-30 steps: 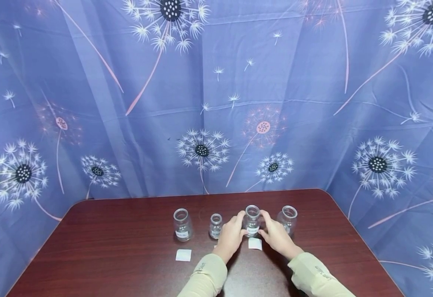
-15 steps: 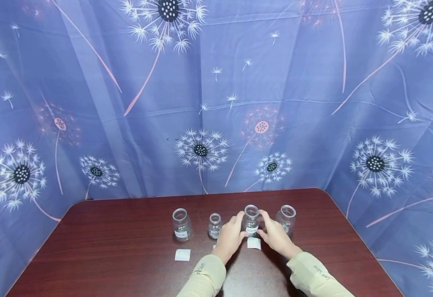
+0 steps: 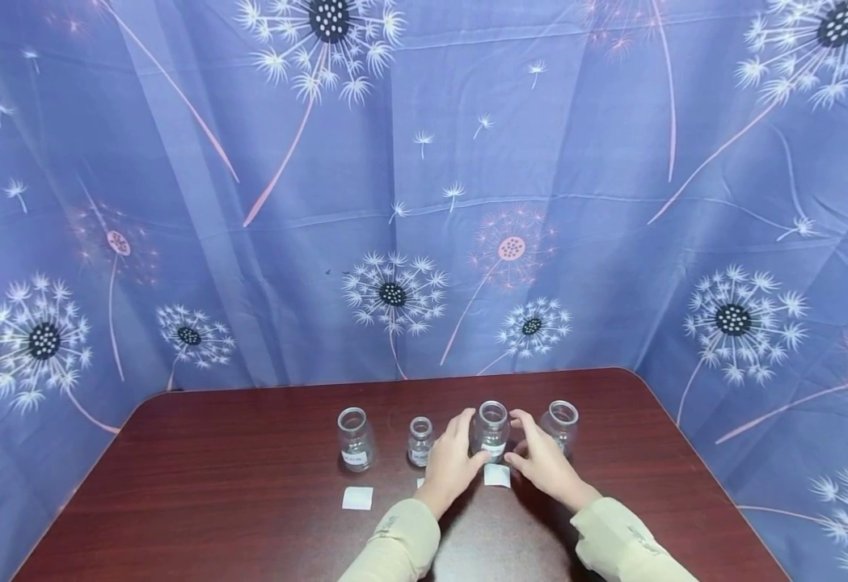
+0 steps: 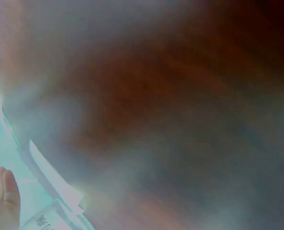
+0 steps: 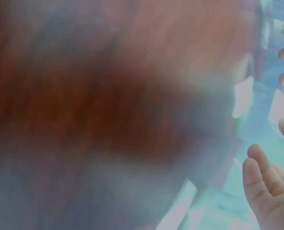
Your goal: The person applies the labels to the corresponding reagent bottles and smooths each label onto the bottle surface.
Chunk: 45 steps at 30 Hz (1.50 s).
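Observation:
A clear glass jar with a white label stands upright on the table, between my two hands. My left hand is at its left side, fingers spread and slightly bent, thumb close to the label; whether it touches the glass I cannot tell. To the right, my right hand has its fingers loosely bent, with a small gap to the jar. A white paper slip lies just in front of the jar. In the left wrist view, part of a labelled jar shows at the lower left. Both wrist views are largely blurred.
Another glass jar stands behind my right hand, partly hidden. On the left are a small glass bottle and a wide jar, both labelled. A second paper slip lies before the wide jar. A patterned curtain hangs behind the table.
My right hand has eased a little to the right, away from the jar. The left hand's fingers have loosened slightly. The jar stays in its place on the table.

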Available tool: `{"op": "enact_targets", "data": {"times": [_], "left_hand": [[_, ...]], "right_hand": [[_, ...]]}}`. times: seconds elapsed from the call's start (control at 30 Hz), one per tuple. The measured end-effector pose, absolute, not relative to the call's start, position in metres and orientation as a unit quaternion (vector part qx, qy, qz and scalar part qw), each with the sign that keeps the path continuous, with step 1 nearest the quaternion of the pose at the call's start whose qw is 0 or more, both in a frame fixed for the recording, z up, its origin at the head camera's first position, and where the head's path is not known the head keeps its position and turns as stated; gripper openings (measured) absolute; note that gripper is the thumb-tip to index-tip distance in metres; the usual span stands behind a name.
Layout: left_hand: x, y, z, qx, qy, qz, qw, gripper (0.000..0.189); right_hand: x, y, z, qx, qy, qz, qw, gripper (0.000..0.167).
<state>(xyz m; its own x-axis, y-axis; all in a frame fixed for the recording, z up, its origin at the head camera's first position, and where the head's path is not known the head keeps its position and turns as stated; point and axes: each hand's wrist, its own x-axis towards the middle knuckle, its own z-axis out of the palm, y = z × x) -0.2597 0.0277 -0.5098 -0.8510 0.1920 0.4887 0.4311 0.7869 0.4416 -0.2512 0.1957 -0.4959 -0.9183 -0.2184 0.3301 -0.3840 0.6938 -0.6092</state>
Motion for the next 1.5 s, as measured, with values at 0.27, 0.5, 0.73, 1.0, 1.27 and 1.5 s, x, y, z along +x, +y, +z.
{"op": "enact_targets", "data": {"times": [0.27, 0.5, 0.73, 1.0, 1.27, 1.5], "left_hand": [[-0.258, 0.046, -0.485, -0.175, -0.874, -0.315, 0.326, 0.052], [-0.247, 0.072, -0.479, -0.234, -0.840, -0.291, 0.394, 0.035], [-0.231, 0.094, -0.496, -0.260, -0.861, -0.263, 0.351, 0.033], [-0.222, 0.117, -0.512, -0.183, -0.923, -0.285, 0.184, 0.036], [-0.221, 0.129, -0.517, -0.147, -0.959, -0.223, 0.095, 0.047], [-0.223, 0.132, -0.519, -0.142, -0.965, -0.207, 0.073, 0.043]], "right_hand": [[-0.242, 0.217, -0.467, 0.194, -0.895, 0.360, 0.176, 0.059], [-0.231, 0.238, -0.454, 0.176, -0.894, 0.379, 0.161, 0.036], [-0.218, 0.255, -0.453, 0.168, -0.910, 0.351, 0.141, 0.024], [-0.217, 0.274, -0.465, 0.173, -0.925, 0.338, 0.001, 0.028], [-0.224, 0.282, -0.489, 0.188, -0.903, 0.382, -0.053, 0.038], [-0.226, 0.281, -0.498, 0.174, -0.939, 0.295, -0.007, 0.036]]}}
